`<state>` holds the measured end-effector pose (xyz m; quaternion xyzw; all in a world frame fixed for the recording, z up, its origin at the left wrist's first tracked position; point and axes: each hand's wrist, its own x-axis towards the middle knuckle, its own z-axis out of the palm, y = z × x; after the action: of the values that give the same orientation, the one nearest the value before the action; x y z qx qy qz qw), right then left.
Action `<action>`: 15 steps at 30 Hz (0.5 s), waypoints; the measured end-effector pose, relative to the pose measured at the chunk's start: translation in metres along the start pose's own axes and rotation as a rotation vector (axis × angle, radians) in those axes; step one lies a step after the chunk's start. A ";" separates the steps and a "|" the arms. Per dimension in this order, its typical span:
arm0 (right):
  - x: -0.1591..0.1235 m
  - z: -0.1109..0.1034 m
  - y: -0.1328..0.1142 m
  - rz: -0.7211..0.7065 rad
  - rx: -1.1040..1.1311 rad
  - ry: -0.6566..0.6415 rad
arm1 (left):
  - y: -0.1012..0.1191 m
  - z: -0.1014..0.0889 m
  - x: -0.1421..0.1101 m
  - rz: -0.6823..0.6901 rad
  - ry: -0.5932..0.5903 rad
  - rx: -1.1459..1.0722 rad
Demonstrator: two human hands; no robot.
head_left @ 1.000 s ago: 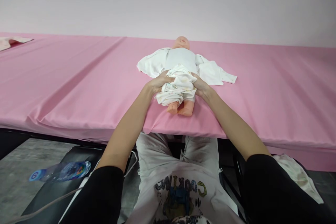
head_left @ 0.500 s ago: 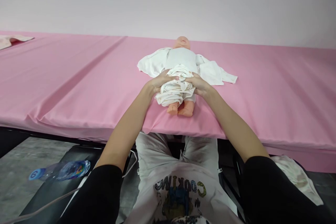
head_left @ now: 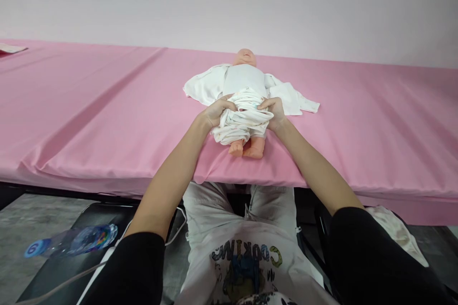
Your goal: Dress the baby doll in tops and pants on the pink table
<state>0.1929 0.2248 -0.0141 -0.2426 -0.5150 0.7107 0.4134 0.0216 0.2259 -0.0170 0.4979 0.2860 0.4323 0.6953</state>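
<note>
A baby doll (head_left: 245, 57) lies on its back, its bare feet toward me. Bunched white baby pants (head_left: 240, 118) with a faint print wrap its legs. My left hand (head_left: 219, 109) grips the bunched cloth at the left side, thumb on top. On the right side my right hand (head_left: 274, 110) pinches the same cloth near its upper edge. Above the hands, a white top (head_left: 207, 85) lies spread out under the doll, its sleeves out to both sides. The fingers beneath the cloth are partly hidden.
A pink sheet (head_left: 107, 119) covers the table, which meets a pale wall. Another piece of cloth (head_left: 10, 48) lies at the far left. A plastic bottle (head_left: 75, 240) rests on a black chair (head_left: 46, 276) beside a cable. Light cloth (head_left: 397, 233) hangs at my right.
My right hand has shifted its hold, its thumb moving outward and the cloth stretching to the right. My left hand keeps its grip. The view has turned slightly.
</note>
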 end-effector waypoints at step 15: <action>-0.009 -0.013 -0.008 0.037 -0.146 -0.098 | 0.002 0.004 -0.007 0.023 -0.132 -0.057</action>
<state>0.2108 0.2256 -0.0119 -0.2467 -0.5805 0.6897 0.3557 0.0211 0.2180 -0.0135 0.5086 0.2216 0.4144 0.7215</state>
